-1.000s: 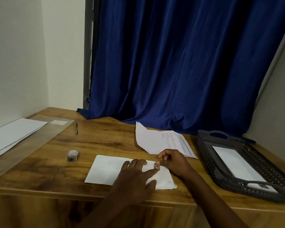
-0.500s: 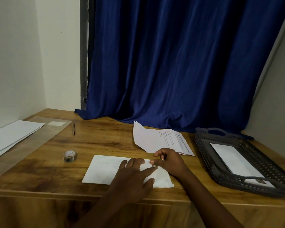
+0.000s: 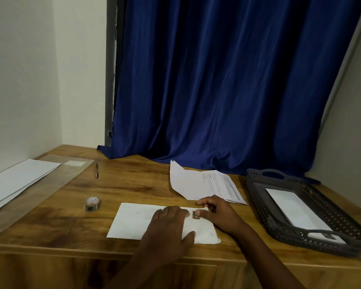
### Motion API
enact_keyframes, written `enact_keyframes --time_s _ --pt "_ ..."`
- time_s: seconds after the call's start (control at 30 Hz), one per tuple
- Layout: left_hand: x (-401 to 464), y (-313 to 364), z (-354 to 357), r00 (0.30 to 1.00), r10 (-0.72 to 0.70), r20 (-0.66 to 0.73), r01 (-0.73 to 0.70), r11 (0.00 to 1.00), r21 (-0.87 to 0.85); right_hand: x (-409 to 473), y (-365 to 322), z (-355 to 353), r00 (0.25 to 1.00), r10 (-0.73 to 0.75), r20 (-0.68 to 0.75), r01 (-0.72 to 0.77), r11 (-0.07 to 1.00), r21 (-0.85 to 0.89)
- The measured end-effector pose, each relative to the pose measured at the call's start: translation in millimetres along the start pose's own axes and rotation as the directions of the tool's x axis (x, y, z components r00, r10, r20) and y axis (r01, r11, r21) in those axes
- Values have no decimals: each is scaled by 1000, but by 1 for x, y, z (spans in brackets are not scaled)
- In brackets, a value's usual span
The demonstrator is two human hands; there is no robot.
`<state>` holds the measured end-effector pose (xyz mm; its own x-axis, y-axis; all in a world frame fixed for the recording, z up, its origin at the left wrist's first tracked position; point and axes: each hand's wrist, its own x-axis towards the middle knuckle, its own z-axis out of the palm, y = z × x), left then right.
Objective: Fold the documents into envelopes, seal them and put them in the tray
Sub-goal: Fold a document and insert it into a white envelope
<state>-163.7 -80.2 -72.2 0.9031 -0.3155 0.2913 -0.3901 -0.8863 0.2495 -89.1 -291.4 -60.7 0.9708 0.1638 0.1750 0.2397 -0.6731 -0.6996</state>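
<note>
Since a second ago little changes: both hands stay on the envelope [image 3: 133, 221], right thumb and forefinger shift slightly on the small sticker [image 3: 195, 215], camera tilts up a bit.

Left hand [image 3: 171, 224] lies flat, fingers straight and spread, pressing the envelope's right half down onto the desk [image 3: 133, 184]. Holds nothing, just pins. Right hand [image 3: 219, 213] sits just right of it, fingers curled, thumb and forefinger tips pinching or pressing the sticker at the envelope's upper right; can't tell whether it is already stuck down.

Envelope lies flat under both hands, near the desk's front edge. Judgement: sealing step, one envelope in progress.

Handling, as judgement: envelope is light, thin, flexible, slides easily on smooth wood, creases if bent. Best taken by pinching a long edge or the right end, sliding it off the front edge if it won't lift.

Just beyond the right hand: printed documents [image 3: 208, 186], loosely folded. Right of the right hand: dark perforated tray [image 3: 258, 197] with one white envelope [image 3: 296, 209] already inside. Left of the left hand: sticker roll [image 3: 92, 203]. Farther back left: pen [image 3: 96, 170]. Far left: stack of white envelopes [image 3: 15, 180] on a clear plastic sheet [image 3: 50, 184]. Blue curtain [image 3: 227, 90] behind.
</note>
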Motion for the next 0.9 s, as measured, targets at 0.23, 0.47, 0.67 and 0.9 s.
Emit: enact_keyframes --time_s 0.23,0.47,0.67,0.9 --pt "1 2 1 997 -80 -18 78 995 -53 16 -21 -15 987 94 134 -80 991 -109" --pt "-1 3 1 995 -97 -23 95 993 -64 35 -45 -23 921 362 146 -305 901 -310" --pt "-3 3 2 996 -67 -66 63 996 -66 42 -55 -16 851 475 223 -419 871 -256" --pt "-5 5 -3 995 -82 -64 76 993 -94 48 -62 -21 808 474 350 -438 880 -183"
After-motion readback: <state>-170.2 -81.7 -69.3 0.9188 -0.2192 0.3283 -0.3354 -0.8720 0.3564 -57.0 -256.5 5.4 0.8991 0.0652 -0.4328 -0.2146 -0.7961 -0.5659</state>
